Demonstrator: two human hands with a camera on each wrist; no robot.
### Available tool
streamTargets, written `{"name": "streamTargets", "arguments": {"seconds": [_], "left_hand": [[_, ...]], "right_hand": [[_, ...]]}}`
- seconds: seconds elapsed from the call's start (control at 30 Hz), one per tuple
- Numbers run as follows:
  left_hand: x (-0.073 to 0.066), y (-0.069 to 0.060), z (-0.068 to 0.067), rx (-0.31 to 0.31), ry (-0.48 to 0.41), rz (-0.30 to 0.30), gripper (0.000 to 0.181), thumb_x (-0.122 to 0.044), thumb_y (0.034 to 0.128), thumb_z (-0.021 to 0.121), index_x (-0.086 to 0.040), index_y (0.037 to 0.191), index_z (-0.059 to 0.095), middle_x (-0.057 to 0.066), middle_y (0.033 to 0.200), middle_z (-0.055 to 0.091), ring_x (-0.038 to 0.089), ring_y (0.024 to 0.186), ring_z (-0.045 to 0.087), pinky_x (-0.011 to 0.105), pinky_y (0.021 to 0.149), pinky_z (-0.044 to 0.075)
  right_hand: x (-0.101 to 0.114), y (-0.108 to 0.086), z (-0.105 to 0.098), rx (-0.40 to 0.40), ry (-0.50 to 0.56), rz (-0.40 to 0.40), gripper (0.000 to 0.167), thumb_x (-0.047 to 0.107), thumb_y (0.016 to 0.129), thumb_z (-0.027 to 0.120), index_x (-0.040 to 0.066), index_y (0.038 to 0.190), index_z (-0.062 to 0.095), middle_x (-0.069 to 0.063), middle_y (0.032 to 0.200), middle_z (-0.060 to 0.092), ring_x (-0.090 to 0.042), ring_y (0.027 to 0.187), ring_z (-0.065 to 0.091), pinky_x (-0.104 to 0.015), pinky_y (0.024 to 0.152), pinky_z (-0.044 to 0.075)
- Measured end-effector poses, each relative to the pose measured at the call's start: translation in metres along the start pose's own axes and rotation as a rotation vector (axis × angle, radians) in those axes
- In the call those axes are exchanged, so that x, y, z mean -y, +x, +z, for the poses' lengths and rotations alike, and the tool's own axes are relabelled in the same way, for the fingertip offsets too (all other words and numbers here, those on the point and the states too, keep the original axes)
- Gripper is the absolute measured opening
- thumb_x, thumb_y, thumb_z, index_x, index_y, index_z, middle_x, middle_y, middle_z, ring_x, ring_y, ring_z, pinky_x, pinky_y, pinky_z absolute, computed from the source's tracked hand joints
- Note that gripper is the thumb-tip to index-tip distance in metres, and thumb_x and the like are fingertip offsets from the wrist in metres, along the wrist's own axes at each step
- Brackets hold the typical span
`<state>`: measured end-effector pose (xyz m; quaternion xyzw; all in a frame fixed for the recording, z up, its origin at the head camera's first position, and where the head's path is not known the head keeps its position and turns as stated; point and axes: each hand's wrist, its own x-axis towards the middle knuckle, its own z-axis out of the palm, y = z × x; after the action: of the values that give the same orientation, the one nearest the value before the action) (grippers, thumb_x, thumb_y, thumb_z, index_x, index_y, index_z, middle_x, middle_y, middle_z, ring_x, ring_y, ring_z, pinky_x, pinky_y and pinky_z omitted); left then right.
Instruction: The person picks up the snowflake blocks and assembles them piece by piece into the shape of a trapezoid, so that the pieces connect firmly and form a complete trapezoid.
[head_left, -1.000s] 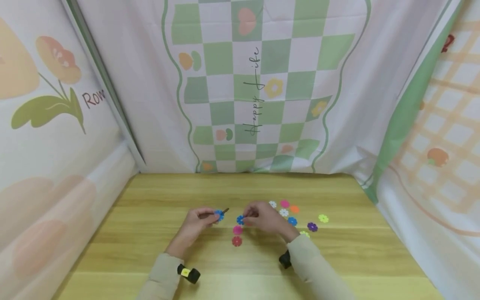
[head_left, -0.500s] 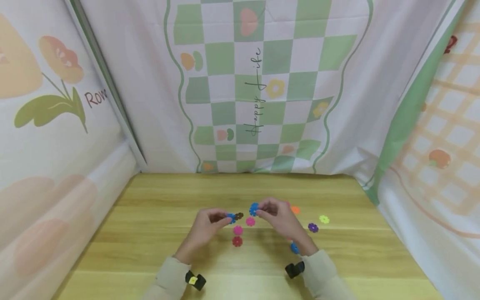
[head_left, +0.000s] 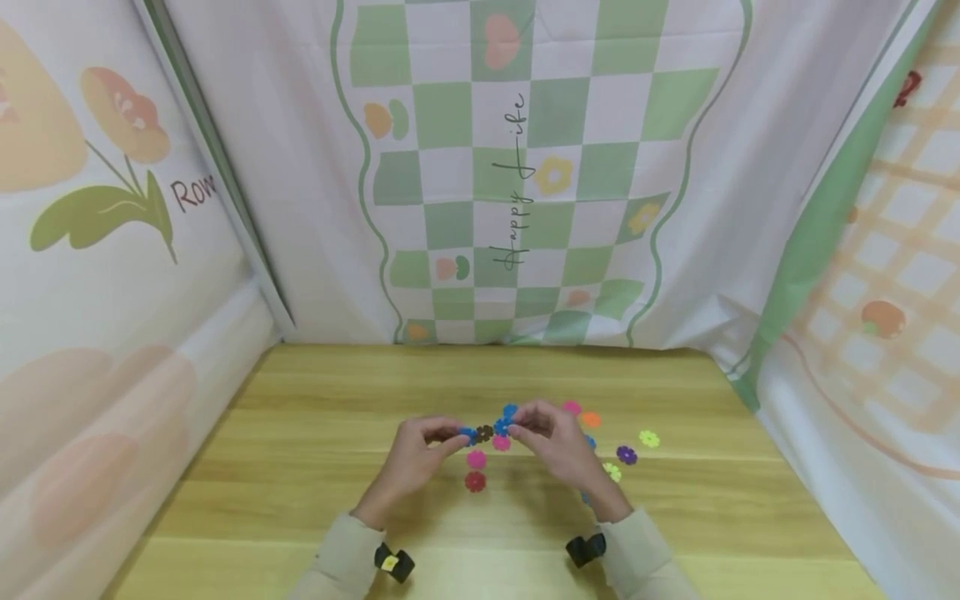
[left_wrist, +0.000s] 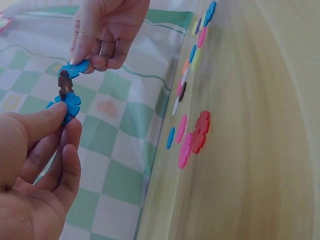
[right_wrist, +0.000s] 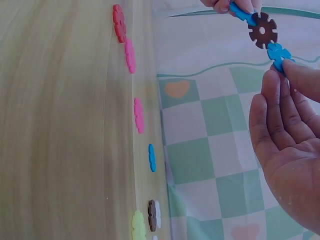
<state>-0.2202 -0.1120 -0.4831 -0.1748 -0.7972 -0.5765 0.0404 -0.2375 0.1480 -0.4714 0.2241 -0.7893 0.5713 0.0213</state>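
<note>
Counter (head_left: 337, 392) below; left hand (head_left: 413, 456) pinches left blue disc (left_wrist: 73, 105), right hand (head_left: 561, 447) pinches right blue disc (right_wrist: 278, 51). Brown disc (right_wrist: 255, 34) sits between, right of left hand, left of right hand; row runs left to right, edges appearing to touch.

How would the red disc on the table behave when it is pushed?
The red disc looks thin, so probably light. It looks crisply notched, suggesting stiffness. Lying flat on the table, it would likely slide, not roll.

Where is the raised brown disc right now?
In the right wrist view, the brown disc is at upper right, between blue discs pinched by the left hand and right hand.
</note>
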Motion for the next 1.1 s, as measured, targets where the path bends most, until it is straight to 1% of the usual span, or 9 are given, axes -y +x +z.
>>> {"name": "streamTargets", "arguments": {"seconds": [0.17, 0.37, 0.5, 0.6, 0.7, 0.77, 0.87, 0.97, 1.1], "left_hand": [[0.001, -0.001, 0.001, 0.000, 0.010, 0.036, 0.012, -0.022, 0.0972, 0.078, -0.015, 0.106, 0.082, 0.004, 0.101, 0.082, 0.010, 0.089, 0.073, 0.025, 0.080, 0.061], [0.003, -0.002, 0.003, -0.018, 0.030, 0.072, 0.012, -0.020, 0.0948, 0.080, -0.012, 0.104, 0.083, 0.004, 0.097, 0.083, 0.012, 0.085, 0.074, 0.022, 0.076, 0.060], [0.006, -0.002, 0.005, -0.024, 0.041, 0.065, 0.010, -0.017, 0.0934, 0.081, -0.011, 0.102, 0.083, 0.005, 0.094, 0.082, 0.011, 0.081, 0.073, 0.021, 0.073, 0.059], [0.006, -0.002, 0.006, 0.032, 0.047, 0.027, 0.010, -0.017, 0.0952, 0.079, -0.011, 0.103, 0.082, 0.005, 0.095, 0.081, 0.010, 0.082, 0.072, 0.021, 0.075, 0.060], [0.004, 0.000, 0.005, 0.118, 0.049, -0.010, 0.012, -0.021, 0.0971, 0.078, -0.013, 0.106, 0.080, 0.003, 0.098, 0.080, 0.009, 0.087, 0.071, 0.022, 0.080, 0.059], [0.002, 0.000, 0.003, 0.154, 0.039, -0.035, 0.015, -0.024, 0.0971, 0.078, -0.013, 0.108, 0.079, 0.002, 0.099, 0.079, 0.010, 0.089, 0.071, 0.023, 0.083, 0.059], [0.002, -0.001, 0.000, 0.163, 0.011, -0.051, 0.019, -0.025, 0.0981, 0.077, -0.010, 0.110, 0.077, 0.004, 0.101, 0.077, 0.012, 0.090, 0.070, 0.024, 0.083, 0.059], [0.003, 0.000, 0.000, 0.164, -0.023, -0.056, 0.025, -0.026, 0.0998, 0.075, -0.006, 0.115, 0.076, 0.006, 0.105, 0.077, 0.012, 0.092, 0.070, 0.024, 0.084, 0.059], [0.005, 0.001, 0.004, 0.199, -0.068, -0.046, 0.026, -0.025, 0.1011, 0.074, -0.004, 0.117, 0.074, 0.010, 0.108, 0.077, 0.011, 0.092, 0.071, 0.023, 0.085, 0.060]], "right_hand": [[0.004, -0.001, 0.005, 0.003, -0.041, 0.022, 0.012, 0.016, 0.099, 0.075, 0.008, 0.107, 0.071, -0.008, 0.102, 0.076, -0.012, 0.095, 0.071, -0.023, 0.089, 0.060], [0.007, -0.003, 0.009, -0.016, -0.079, -0.007, 0.010, 0.017, 0.097, 0.078, 0.010, 0.102, 0.074, -0.005, 0.097, 0.078, -0.015, 0.093, 0.073, -0.027, 0.091, 0.061], [0.002, -0.003, 0.011, -0.007, -0.078, -0.016, 0.008, 0.015, 0.095, 0.079, 0.011, 0.101, 0.075, -0.005, 0.095, 0.078, -0.015, 0.089, 0.074, -0.029, 0.089, 0.062], [-0.001, -0.002, 0.008, 0.014, -0.091, 0.011, 0.007, 0.017, 0.096, 0.078, 0.013, 0.101, 0.075, -0.004, 0.095, 0.077, -0.016, 0.088, 0.074, -0.025, 0.084, 0.062], [-0.001, 0.002, 0.002, 0.056, -0.116, 0.021, 0.006, 0.018, 0.097, 0.078, 0.014, 0.101, 0.075, -0.002, 0.096, 0.075, -0.016, 0.089, 0.073, -0.024, 0.082, 0.061], [0.001, 0.005, -0.002, 0.105, -0.137, 0.009, 0.007, 0.018, 0.098, 0.077, 0.013, 0.102, 0.075, -0.003, 0.096, 0.075, -0.017, 0.089, 0.073, -0.024, 0.081, 0.061], [0.007, 0.011, -0.007, 0.194, -0.158, -0.001, 0.007, 0.019, 0.100, 0.075, 0.013, 0.103, 0.075, -0.003, 0.096, 0.076, -0.022, 0.091, 0.073, -0.028, 0.082, 0.062], [0.013, 0.014, -0.010, 0.278, -0.142, 0.031, 0.005, 0.019, 0.100, 0.074, 0.015, 0.102, 0.075, -0.001, 0.096, 0.077, -0.031, 0.094, 0.075, -0.036, 0.084, 0.064], [0.018, 0.018, -0.008, 0.359, -0.140, 0.031, 0.004, 0.018, 0.101, 0.074, 0.016, 0.103, 0.076, 0.000, 0.097, 0.078, -0.033, 0.095, 0.076, -0.037, 0.084, 0.065]]}}
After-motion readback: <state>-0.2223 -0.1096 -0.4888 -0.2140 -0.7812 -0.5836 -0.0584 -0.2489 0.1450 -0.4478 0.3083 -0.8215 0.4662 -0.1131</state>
